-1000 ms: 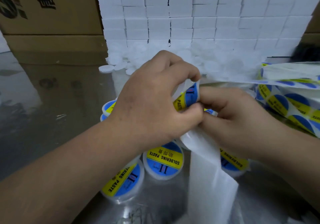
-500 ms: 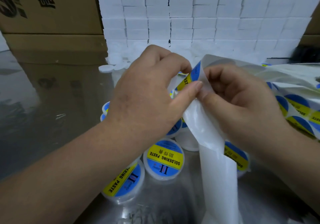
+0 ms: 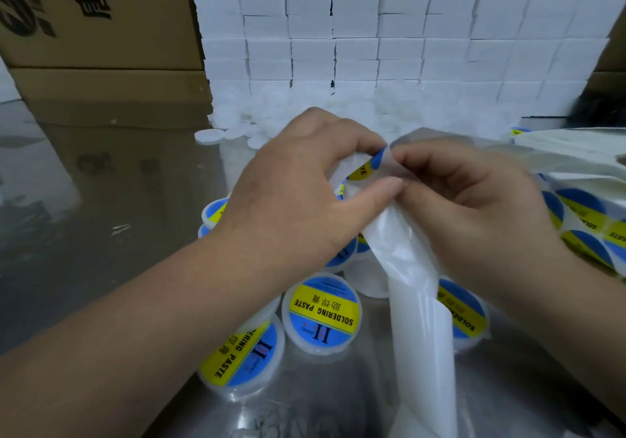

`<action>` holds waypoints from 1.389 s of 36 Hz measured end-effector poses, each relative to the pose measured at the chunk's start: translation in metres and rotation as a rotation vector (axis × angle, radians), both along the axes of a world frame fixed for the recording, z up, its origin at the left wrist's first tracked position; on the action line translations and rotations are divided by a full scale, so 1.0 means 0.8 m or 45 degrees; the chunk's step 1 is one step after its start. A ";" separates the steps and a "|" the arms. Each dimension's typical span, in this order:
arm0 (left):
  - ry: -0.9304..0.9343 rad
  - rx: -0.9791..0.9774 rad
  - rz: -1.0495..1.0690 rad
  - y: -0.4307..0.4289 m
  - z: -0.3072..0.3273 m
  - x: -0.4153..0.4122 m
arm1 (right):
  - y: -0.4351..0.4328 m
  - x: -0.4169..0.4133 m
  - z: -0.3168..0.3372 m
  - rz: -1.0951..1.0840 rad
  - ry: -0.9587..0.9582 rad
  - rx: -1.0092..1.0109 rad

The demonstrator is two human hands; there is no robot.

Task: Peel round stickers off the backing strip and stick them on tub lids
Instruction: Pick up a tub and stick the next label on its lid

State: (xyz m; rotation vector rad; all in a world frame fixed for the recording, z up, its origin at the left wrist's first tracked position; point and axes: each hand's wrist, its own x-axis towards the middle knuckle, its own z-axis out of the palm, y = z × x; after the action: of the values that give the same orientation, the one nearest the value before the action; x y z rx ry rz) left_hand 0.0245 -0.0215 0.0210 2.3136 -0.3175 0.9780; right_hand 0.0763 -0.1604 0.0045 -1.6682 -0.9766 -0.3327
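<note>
Nearest the viewer, the bare end of the backing strip (image 3: 420, 342) is seen hanging down over the shiny metal table (image 3: 101, 227), translucent white and slightly curled. Around it, three labelled tubs are set close together: one at the left (image 3: 242, 353), one in the middle (image 3: 321, 312) and one partly hidden behind the strip at the right (image 3: 462, 315), each with a blue and yellow label on its lid. Above them, the strip is held up between both hands. The left hand (image 3: 298, 197) is curled, and a round sticker (image 3: 367, 166) is pinched at its edge between the index fingertip and the thumb. How far it has been lifted from the backing cannot be told. The right hand (image 3: 474, 207) is curled round the strip just beside it, with the strip gripped between thumb and bent fingers; the two thumbs touch. To the right, the unpeeled length of strip (image 3: 582, 214), with further stickers on it, is laid in loose folds. Further back, a heap of plain white lids (image 3: 237, 129) is spread at the foot of a wall of stacked white boxes (image 3: 406, 31), and brown cartons (image 3: 101, 14) are stacked at the far left.
</note>
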 end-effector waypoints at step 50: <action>-0.056 -0.497 0.293 0.016 0.000 0.012 | -0.004 -0.007 0.009 -0.326 -0.319 -0.172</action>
State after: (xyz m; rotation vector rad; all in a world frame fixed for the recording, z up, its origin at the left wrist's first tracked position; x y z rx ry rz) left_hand 0.0342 -0.0090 0.0209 2.0006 0.1193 1.0925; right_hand 0.0707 -0.1633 0.0116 -1.9123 -0.9851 -0.6723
